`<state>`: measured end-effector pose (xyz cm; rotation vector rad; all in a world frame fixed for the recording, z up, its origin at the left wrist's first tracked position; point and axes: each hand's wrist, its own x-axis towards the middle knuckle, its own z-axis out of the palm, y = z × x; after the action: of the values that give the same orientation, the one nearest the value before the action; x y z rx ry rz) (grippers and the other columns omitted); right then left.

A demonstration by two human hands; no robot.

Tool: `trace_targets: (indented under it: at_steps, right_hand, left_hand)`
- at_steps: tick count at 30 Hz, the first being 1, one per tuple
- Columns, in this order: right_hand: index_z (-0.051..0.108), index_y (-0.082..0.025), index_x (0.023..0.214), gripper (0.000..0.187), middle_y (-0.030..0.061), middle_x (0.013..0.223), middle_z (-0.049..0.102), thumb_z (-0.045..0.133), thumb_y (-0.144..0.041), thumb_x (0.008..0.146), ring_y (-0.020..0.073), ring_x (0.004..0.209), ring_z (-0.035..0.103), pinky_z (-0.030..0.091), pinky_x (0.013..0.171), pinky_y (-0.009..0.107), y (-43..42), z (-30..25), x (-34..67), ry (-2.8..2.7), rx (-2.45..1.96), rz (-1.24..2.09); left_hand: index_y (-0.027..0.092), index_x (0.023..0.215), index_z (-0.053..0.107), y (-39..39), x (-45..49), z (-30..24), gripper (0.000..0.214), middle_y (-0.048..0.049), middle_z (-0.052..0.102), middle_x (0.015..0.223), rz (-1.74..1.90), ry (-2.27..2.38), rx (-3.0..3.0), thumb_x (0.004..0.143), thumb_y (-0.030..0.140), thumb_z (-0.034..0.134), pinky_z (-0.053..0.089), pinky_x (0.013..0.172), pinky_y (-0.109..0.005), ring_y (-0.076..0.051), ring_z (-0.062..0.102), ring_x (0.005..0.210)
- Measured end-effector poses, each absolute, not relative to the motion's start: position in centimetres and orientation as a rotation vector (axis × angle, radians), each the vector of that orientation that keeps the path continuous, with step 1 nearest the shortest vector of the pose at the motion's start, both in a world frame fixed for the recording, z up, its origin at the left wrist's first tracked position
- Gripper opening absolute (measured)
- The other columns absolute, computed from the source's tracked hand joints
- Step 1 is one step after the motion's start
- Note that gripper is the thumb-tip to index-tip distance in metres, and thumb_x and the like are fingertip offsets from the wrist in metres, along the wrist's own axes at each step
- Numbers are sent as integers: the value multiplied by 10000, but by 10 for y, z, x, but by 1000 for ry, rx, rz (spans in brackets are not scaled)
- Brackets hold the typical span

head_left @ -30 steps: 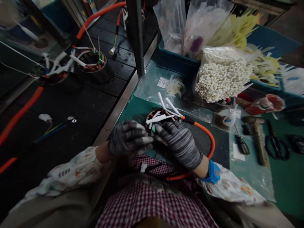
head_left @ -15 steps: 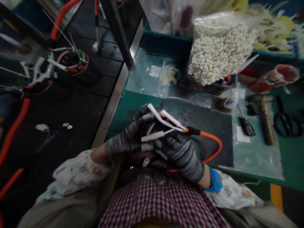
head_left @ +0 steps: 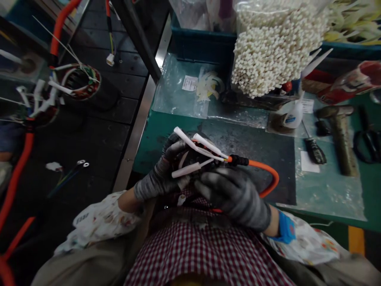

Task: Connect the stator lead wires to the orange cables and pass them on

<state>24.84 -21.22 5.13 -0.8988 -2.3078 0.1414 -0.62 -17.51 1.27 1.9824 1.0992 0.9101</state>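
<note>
Both my hands, in grey knitted gloves, hold a small wound motor stator [head_left: 193,159] above the green bench, and most of it is hidden by my fingers. My left hand [head_left: 162,174] curls around its left side. My right hand [head_left: 235,196] grips it from below. Several white insulating sleeves [head_left: 190,169] stick out of the coil. From it runs an orange cable [head_left: 266,170] with a black fitting [head_left: 238,160], curving down past my right wrist.
A large bag of white cable ties [head_left: 276,43] stands in a blue crate [head_left: 202,45]. A hammer [head_left: 339,137], a screwdriver [head_left: 314,151], scissors [head_left: 367,139] and a spray bottle [head_left: 293,115] lie right. Finished stators [head_left: 80,82] sit on a dark surface beyond the bench's metal edge [head_left: 139,127].
The stator has been lifted and turned, its white sleeves now pointing up and to the left. My right hand has slid underneath it, and the view has shifted.
</note>
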Motion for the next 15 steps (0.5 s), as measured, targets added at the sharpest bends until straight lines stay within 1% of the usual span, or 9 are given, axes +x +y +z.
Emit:
trace_targets:
  at_steps: [1, 3, 5, 7, 9, 12, 13, 15]
  right_hand:
    - [818, -281, 1176, 240, 33, 1126, 855, 688, -117, 1059, 232, 1044, 762, 662, 895, 358, -211, 54, 255, -2280, -904, 71]
    - [755, -336, 1312, 289, 14, 1277, 834, 705, -180, 1073, 265, 1214, 742, 625, 1066, 430, -206, 58, 263, -2207, -1070, 0]
    - [658, -363, 1472, 376, 37, 1384, 797, 679, -287, 1104, 311, 1329, 711, 558, 1189, 518, -199, 55, 265, -2111, -1258, 6]
    - [554, -350, 1598, 481, 86, 1440, 763, 620, -437, 1131, 351, 1397, 680, 509, 1246, 576, -191, 48, 264, -2046, -1369, 86]
    - [500, -327, 1650, 590, 113, 1471, 737, 575, -585, 1125, 374, 1422, 662, 512, 1243, 592, -186, 39, 265, -2031, -1390, 147]
    - [476, -290, 1679, 746, 136, 1533, 703, 563, -734, 1085, 389, 1424, 655, 549, 1204, 576, -183, 31, 271, -2092, -1341, 242]
    - [471, -290, 1687, 775, 142, 1537, 703, 577, -751, 1073, 391, 1405, 664, 559, 1189, 573, -184, 31, 272, -2099, -1327, 262]
    - [453, -319, 1706, 758, 140, 1522, 718, 621, -704, 1075, 385, 1345, 694, 580, 1160, 569, -187, 32, 273, -2069, -1345, 278]
  left_hand:
    - [483, 1730, 297, -175, -1, 17, 865, -80, 391, 1811, 945, 1065, 1980, 997, 434, 754, 579, 1245, -660, -401, 484, 1629]
    - [444, 1722, 348, -176, 11, 27, 825, -87, 370, 1818, 991, 992, 1999, 998, 392, 742, 487, 1327, -676, -400, 421, 1670]
    - [412, 1728, 364, -177, 21, 36, 822, -87, 350, 1823, 992, 969, 2042, 991, 360, 727, 380, 1395, -682, -400, 353, 1704]
    - [401, 1739, 349, -178, 28, 43, 856, -73, 360, 1817, 930, 999, 2111, 974, 342, 728, 296, 1434, -675, -402, 319, 1716]
    - [396, 1746, 330, -177, 30, 47, 915, -64, 385, 1811, 882, 987, 2182, 939, 334, 757, 241, 1446, -685, -423, 302, 1719]
    - [409, 1757, 303, -172, 29, 49, 969, -60, 394, 1813, 874, 912, 2209, 913, 302, 766, 242, 1441, -697, -436, 302, 1721]
    - [418, 1755, 312, -171, 28, 48, 968, -60, 400, 1808, 887, 898, 2202, 909, 292, 764, 250, 1439, -698, -433, 312, 1718]
    - [425, 1746, 336, -172, 28, 45, 944, -69, 409, 1796, 920, 903, 2175, 912, 287, 758, 255, 1437, -703, -425, 330, 1713]
